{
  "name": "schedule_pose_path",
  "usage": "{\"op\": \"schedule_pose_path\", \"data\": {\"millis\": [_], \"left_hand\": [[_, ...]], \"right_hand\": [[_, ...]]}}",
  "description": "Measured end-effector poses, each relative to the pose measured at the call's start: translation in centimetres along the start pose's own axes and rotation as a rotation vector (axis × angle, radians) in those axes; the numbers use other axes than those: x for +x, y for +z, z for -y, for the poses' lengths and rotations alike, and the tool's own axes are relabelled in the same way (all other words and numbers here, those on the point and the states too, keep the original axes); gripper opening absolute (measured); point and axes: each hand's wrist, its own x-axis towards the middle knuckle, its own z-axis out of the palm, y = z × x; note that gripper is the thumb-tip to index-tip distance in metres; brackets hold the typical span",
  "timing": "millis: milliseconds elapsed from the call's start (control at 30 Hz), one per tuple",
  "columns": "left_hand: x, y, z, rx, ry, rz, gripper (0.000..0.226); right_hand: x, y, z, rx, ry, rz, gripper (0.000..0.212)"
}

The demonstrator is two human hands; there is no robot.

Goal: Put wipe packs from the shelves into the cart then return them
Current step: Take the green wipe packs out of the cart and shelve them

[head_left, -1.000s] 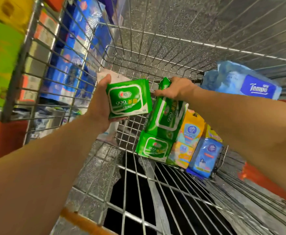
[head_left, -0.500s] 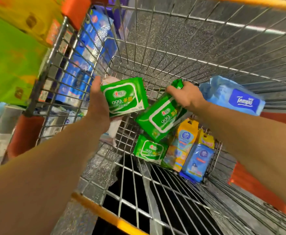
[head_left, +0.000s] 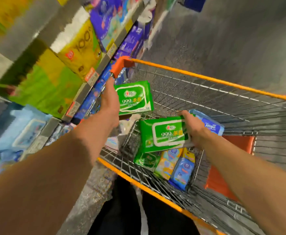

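My left hand point(head_left: 109, 102) grips a small green wipe pack point(head_left: 133, 100) above the cart's left side, near the orange corner guard. My right hand point(head_left: 194, 128) holds a larger green wipe pack point(head_left: 164, 134) flat over the cart's child seat. Below it in the seat lie another green pack point(head_left: 146, 158), a yellow-orange pack point(head_left: 168, 162) and a blue pack point(head_left: 183, 172). A light blue Tempo pack point(head_left: 210, 127) rests behind my right hand. The wire cart point(head_left: 198, 92) has an orange rim.
Shelves point(head_left: 81, 92) run along the left, close beside the cart, stacked with yellow, green, blue and purple tissue packs. Pale blue packs point(head_left: 25, 133) fill the lower shelf. Grey speckled floor lies beyond the cart on the right. My dark trousers show at the bottom.
Both hands have risen with their green packs. The right hand's larger pack has come up out of the seat and turned flat. My view has tilted up, showing the shelves and cart rim.
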Motion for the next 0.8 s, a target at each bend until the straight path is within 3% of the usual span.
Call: {"op": "schedule_pose_path", "data": {"millis": [133,367,533,667,800], "left_hand": [[-4.9,-2.0,-3.6,-0.061,0.102,0.018,0.064],[-12.5,-8.3,-9.0,-0.154,0.266,0.109,0.071],[-18.9,-14.4,-10.7,-0.256,0.371,0.03,0.072],[-22.3,-20.1,-9.8,-0.335,0.456,-0.157,0.107],[-28.9,-25.1,-6.7,-0.443,0.462,-0.282,0.084]], "right_hand": [[-6.7,0.1,1.5,0.096,-0.057,0.0,0.032],[-16.2,2.4,3.4,0.124,-0.27,0.008,0.036],[-21.2,5.0,4.5,0.094,-0.385,0.113,0.032],[-26.2,7.5,5.0,0.062,-0.404,0.299,0.032],[-30.3,9.0,4.0,-0.034,-0.494,0.422,0.035]]}}
